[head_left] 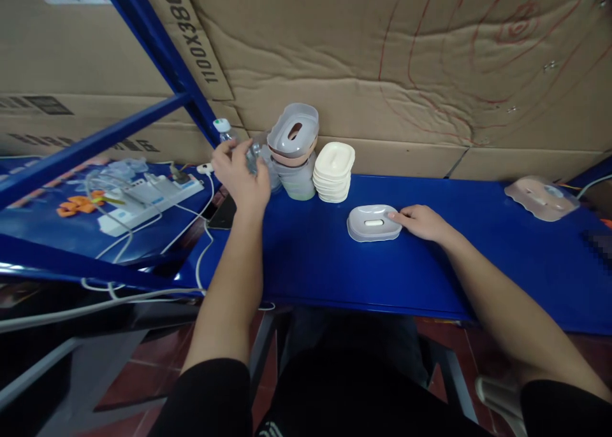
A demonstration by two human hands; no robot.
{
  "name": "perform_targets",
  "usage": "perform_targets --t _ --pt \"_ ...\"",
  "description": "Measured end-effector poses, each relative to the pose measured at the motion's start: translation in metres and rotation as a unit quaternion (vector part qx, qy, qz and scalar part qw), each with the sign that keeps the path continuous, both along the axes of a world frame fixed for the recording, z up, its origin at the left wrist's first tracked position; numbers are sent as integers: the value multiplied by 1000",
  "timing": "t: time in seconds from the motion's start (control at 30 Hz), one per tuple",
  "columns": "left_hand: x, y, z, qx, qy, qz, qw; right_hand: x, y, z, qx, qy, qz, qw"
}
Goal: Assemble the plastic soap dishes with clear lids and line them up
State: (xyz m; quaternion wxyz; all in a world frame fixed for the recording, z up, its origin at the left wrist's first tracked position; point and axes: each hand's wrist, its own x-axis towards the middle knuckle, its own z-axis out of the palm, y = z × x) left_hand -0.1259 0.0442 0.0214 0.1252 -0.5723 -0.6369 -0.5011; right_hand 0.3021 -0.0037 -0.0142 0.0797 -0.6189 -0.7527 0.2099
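Note:
My right hand (421, 223) pinches the right end of a pale grey oval dish (373, 215) with a white piece in its middle slot; the dish lies on the blue table (335, 271). My left hand (243, 172) is raised at the back left with its fingers apart, in front of a clear bottle (222, 127) with a white cap and some clear plastic items (273, 172). Nothing shows between its fingers. Right of it stands a stack of grey and pinkish trays (296, 131), and beside that a pile of cream oval pieces (335, 169).
A pinkish piece (542, 198) lies at the far right. Behind the table stands a cardboard wall (358, 61). On the left are a blue frame bar (95, 141), a white power strip (150, 201), cables and orange items (80, 205).

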Motion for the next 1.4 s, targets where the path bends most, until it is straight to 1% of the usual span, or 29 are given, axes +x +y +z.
perform_targets --t 0.07,0.13,0.2,0.3,0.4,0.5,0.7,0.9,1.1,1.17,1.3,1.4 --pt "-4 2 -3 -56 22 0 998 1 0 0 -2 6 11 1000" --pt "-2 2 -5 -101 42 -10 994 2 0 -1 0 13 20 1000" --pt "2 2 -5 -128 59 -22 990 3 0 -2 4 18 24 1000" --pt "5 2 -3 -141 80 -32 986 2 0 -2 3 20 25 999" --pt "3 3 0 -148 92 -42 984 2 -1 -1 2 23 27 999" --pt "1 3 -1 -158 104 -41 981 1 -2 1 -1 26 30 999" --pt "-3 4 -3 -136 118 -30 983 1 -2 3 -9 29 31 999" --pt "-2 1 3 -125 100 -34 987 2 -3 2 -9 30 31 999" --pt "-6 -3 8 -123 81 -14 989 2 -2 2 -3 30 32 999" --pt "-10 -4 8 -118 73 -4 990 2 -2 1 -4 33 32 999" --pt "-15 -5 10 -109 64 35 991 2 -2 1 -4 36 32 999" --pt "-17 -5 10 -71 25 60 995 2 -3 3 -5 36 32 999"
